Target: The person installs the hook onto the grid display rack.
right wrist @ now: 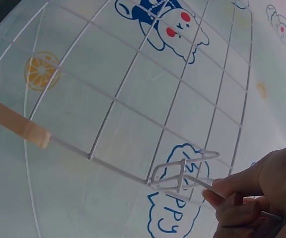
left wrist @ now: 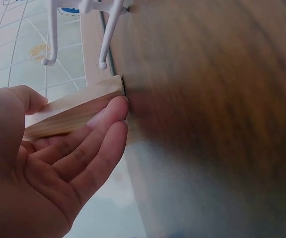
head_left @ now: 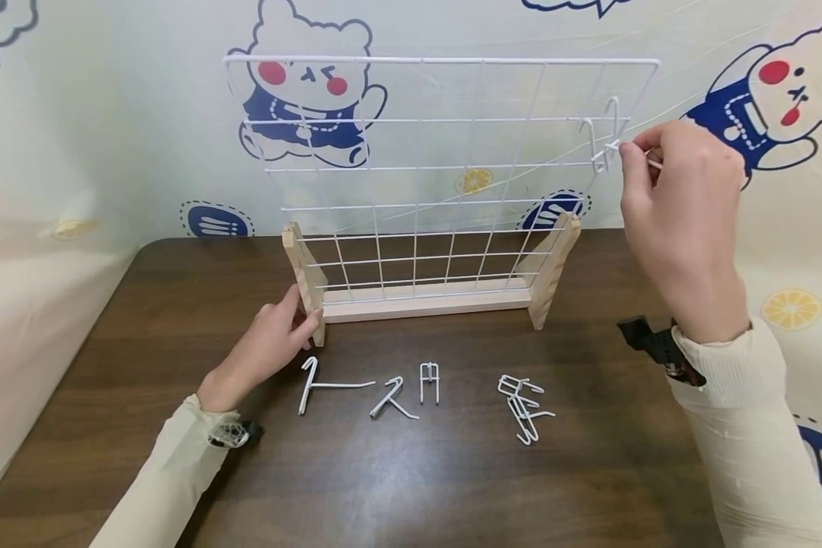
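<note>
A white wire grid stands upright in a light wooden base. At the grid's right edge, my right hand pinches the prong of a white wire hook between thumb and fingers. In the right wrist view the frame of that hook is against the grid's edge wires; whether it is seated on them I cannot tell. My left hand grips the base's left wooden leg low down. The left wrist view has the thumb on one side of the leg and fingers on the other.
On the brown table, in front of the base, lie a long-pronged hook, a smaller hook, a hook with two legs towards me and a tangle of hooks. A patterned curtain hangs behind.
</note>
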`<action>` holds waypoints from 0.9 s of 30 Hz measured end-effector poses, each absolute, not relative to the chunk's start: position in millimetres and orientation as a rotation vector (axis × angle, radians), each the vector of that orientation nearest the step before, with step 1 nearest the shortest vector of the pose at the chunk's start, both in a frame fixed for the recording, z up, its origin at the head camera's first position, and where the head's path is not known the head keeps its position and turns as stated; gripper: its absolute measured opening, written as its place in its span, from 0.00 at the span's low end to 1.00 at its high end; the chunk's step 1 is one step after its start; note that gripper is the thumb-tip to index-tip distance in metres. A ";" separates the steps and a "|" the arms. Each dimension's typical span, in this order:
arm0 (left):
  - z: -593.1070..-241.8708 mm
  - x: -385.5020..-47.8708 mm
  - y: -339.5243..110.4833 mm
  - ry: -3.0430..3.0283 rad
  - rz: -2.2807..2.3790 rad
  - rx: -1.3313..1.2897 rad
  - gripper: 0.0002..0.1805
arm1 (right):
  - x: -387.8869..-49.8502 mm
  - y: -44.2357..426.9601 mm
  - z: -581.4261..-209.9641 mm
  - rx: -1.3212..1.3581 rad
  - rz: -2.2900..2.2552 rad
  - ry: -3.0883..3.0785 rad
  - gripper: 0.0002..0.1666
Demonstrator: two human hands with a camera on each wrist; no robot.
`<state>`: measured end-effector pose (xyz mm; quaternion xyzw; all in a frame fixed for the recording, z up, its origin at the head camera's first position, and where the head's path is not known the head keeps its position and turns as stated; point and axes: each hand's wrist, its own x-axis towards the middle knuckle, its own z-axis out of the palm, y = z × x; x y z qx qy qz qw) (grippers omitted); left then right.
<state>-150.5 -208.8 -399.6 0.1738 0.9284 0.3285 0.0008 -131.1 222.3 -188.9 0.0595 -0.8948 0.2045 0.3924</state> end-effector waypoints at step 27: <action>-397.5 -150.2 -209.1 2.904 1.021 0.542 0.26 | -127.5 214.4 -214.9 0.201 0.513 -2.280 0.18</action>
